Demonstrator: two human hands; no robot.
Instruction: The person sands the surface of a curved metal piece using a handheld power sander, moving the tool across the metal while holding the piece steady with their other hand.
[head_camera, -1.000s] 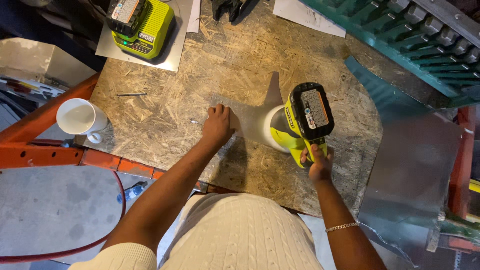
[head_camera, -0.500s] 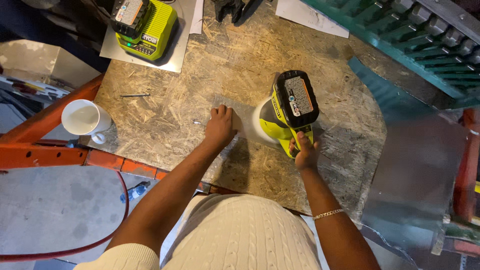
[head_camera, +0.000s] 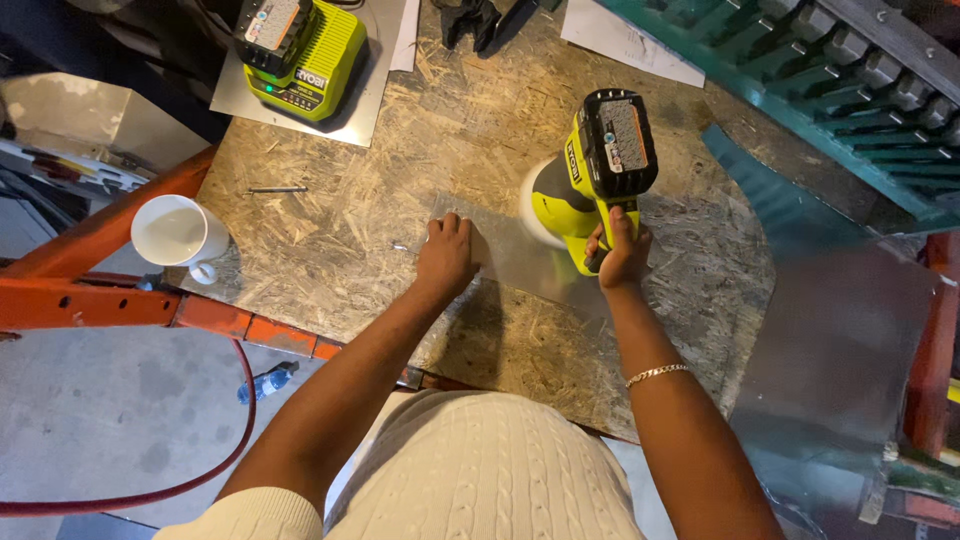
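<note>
- At the far left edge of the board, a white mug (head_camera: 175, 232) is standing on a small metal plate, well apart from our hands; a loose screw (head_camera: 277, 189) is lying on the bare chipboard table (head_camera: 330, 250) just beyond it.
- Toward the back left, a lime-green battery charger (head_camera: 300, 45) is sitting on its own metal sheet, untouched.
- At centre, our left hand (head_camera: 447, 255) is pressing flat, fingers spread and palm down, on the near-left corner of a thin metal sheet (head_camera: 520, 262). It is bracing the sheet, not gripping it.
- Just right of that, our right hand (head_camera: 620, 250) is clenching the handle of the lime-green cordless sander (head_camera: 590, 170), whose round pad is resting on the sheet's far part.
- We are judging the step as working the sheet's surface with the tool while holding it steady.
- The next move is calling, in our judgement, for steady downward pressure from the left hand and a level pad, keeping the fingers clear of the pad's path.
- At the right, more bare sheet metal (head_camera: 850, 340) is lying below a teal metal frame (head_camera: 800, 80).
</note>
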